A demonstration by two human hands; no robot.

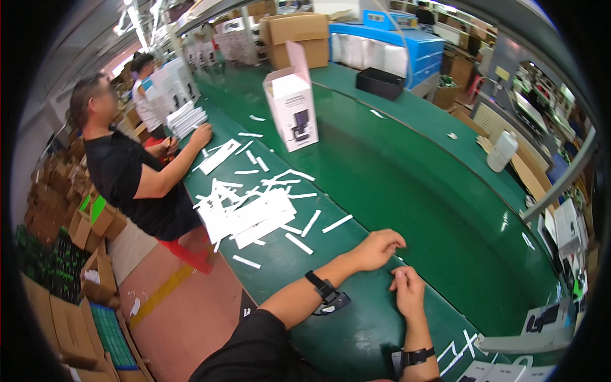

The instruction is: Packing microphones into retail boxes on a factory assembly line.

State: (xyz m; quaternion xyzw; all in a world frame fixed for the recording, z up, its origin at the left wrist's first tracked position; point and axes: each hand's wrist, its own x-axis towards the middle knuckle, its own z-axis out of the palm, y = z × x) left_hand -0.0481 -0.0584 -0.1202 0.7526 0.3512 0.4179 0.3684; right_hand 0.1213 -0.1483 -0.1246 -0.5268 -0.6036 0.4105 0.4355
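Observation:
My left hand (378, 249) reaches over the inner edge of the green work table (337, 331), its fingers loosely bent and holding nothing I can see. Just nearer, my right hand (408, 290) is held with slightly curled fingers, also without a visible object. The two hands are apart, and a tiny white scrap (399, 258) shows between them. Left of my hands lies a heap of white paper sheets (251, 216) with many narrow strips around it. One loose white strip (337, 223) is close to my left hand. Both wrists wear black straps.
A tall white printed box (293, 114) with raised flap stands on the green conveyor belt (407, 191). A co-worker (121, 146) handles papers at left. Farther back are a cardboard carton (296, 41), a black tray (380, 83) and a white bottle (503, 151). White boxes (509, 372) sit at lower right.

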